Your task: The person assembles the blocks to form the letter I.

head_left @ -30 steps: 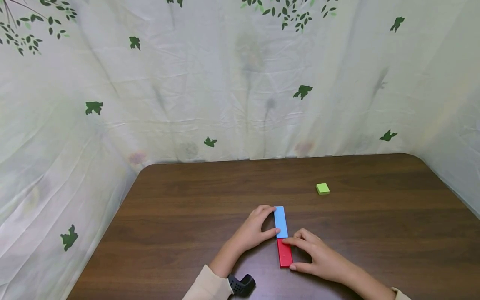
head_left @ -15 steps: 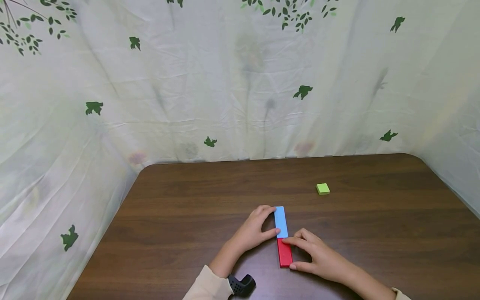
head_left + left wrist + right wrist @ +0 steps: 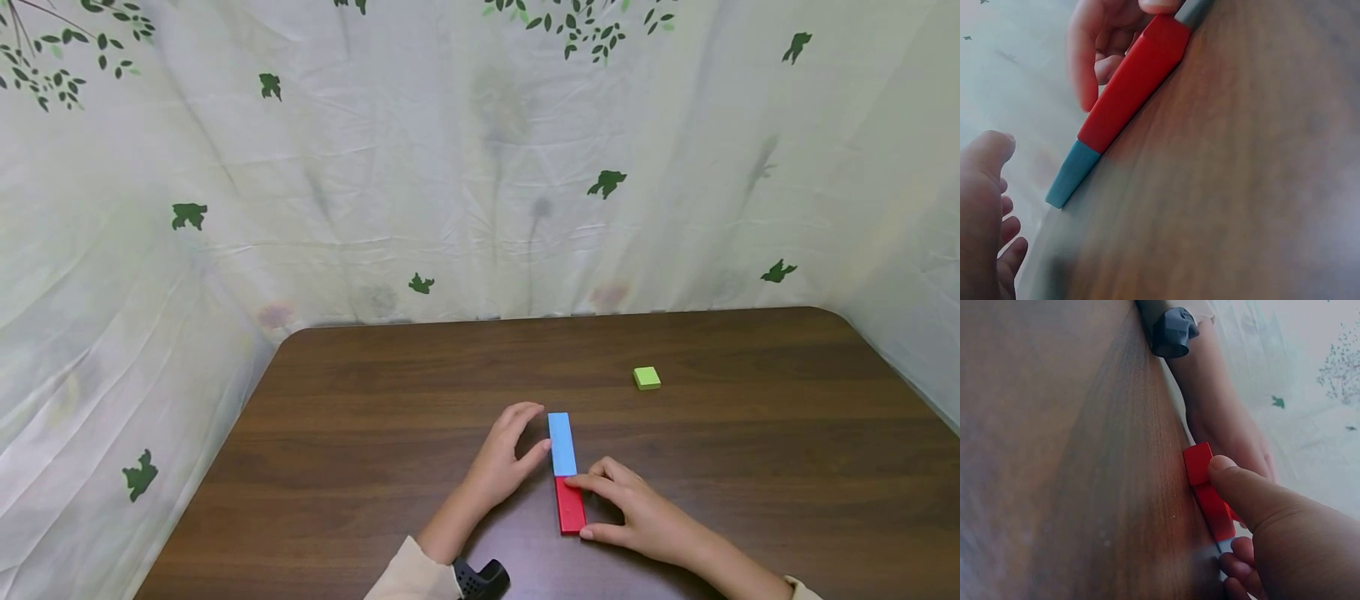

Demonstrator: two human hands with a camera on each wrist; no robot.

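Note:
A light blue rectangular block (image 3: 562, 444) and a red block (image 3: 570, 510) lie end to end on the table, forming one straight line. At the red one's right side, my right hand (image 3: 637, 512) pinches it, with the thumb on the near corner and the index finger at the far end. In the right wrist view the thumb presses against the red block (image 3: 1215, 515). My left hand (image 3: 501, 467) is just left of the blue block, fingers loosely bent and holding nothing. From the left wrist, a gap shows between that hand (image 3: 982, 200) and the blue block (image 3: 1072, 175).
A small green square block (image 3: 647, 378) lies farther back on the brown wooden table (image 3: 375, 375), to the right. A whitish curtain (image 3: 450, 167) with leaf prints hangs along the back and sides. On my left wrist sits a black device (image 3: 482, 579).
My left hand has let go of the blue block and drawn slightly left and away. The right hand and both joined blocks stay in place.

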